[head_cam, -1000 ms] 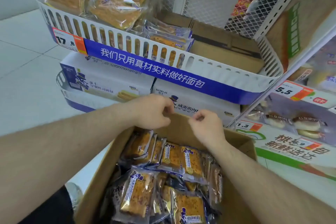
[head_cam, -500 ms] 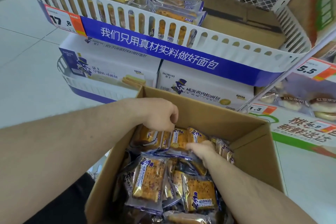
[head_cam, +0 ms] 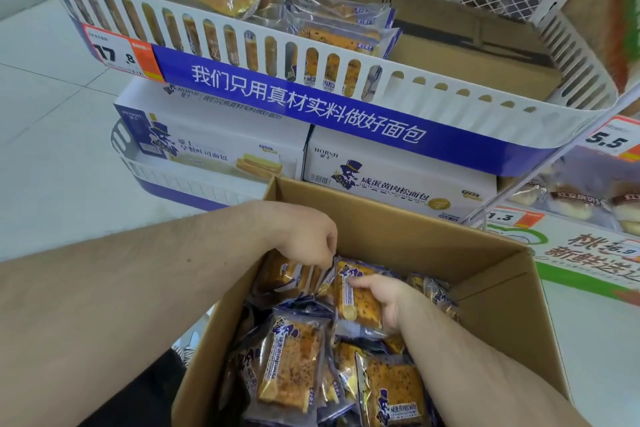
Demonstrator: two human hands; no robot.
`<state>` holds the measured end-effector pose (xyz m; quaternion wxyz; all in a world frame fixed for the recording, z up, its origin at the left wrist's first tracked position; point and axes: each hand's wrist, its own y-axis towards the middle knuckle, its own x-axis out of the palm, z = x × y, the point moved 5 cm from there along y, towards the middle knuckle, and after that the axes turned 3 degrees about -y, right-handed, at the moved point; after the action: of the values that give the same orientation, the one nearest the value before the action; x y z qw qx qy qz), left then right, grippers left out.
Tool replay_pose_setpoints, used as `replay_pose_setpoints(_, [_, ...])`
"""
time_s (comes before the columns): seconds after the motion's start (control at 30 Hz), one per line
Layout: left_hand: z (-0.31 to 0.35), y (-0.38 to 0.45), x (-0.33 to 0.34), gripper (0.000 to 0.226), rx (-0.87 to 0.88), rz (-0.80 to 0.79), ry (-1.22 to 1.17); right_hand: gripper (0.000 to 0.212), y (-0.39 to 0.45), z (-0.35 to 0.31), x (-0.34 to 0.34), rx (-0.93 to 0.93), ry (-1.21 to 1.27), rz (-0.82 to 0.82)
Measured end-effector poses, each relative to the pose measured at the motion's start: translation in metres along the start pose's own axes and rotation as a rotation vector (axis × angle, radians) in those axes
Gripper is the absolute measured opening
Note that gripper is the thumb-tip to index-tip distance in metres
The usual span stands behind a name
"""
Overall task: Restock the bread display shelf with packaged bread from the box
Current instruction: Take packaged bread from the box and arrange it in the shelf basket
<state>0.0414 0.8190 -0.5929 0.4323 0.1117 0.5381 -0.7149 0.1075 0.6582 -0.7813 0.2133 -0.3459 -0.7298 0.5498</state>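
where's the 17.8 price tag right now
In the head view it sits upper left: the price tag is clipped to the front rail of the top bread shelf, at the left end of the blue banner.

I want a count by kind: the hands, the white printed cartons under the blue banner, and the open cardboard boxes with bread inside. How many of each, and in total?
hands: 2, left hand and right hand
white printed cartons: 2
open cardboard box holding bread packets: 1
total: 5
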Motion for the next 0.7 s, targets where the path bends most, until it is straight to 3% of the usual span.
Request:
replay_pose_setpoints(0.2, [-0.003,-0.004,-0.003,0.034,-0.009,-0.009,0.008,0.029,-0.026,0.006,-0.014,-0.044,0.007,0.008])
replay_pose_setpoints(0.33, [-0.009,-0.005,-0.009,0.043,-0.028,0.06,-0.04,0.039,-0.071,-0.006,-0.033,-0.154,-0.199,-0.084])
replay_pose_setpoints(0.5, [-0.006,-0.004,-0.018,0.036,-0.019,0.189,-0.537,0.059,-0.143,-0.039,-0.037,-0.406,-0.425,-0.38])
replay_pose_setpoints(0.63, [0.013,-0.011,-0.009,0.03,0.06,-0.084,-0.971,0.06,-0.18,-0.054,-0.028,-0.52,-0.369,-0.458])
replay_pose_setpoints(0.7, [0.016,-0.013,-0.011,0.03,0.053,-0.074,-1.06,0.057,-0.188,-0.056,-0.027,-0.532,-0.278,-0.42])
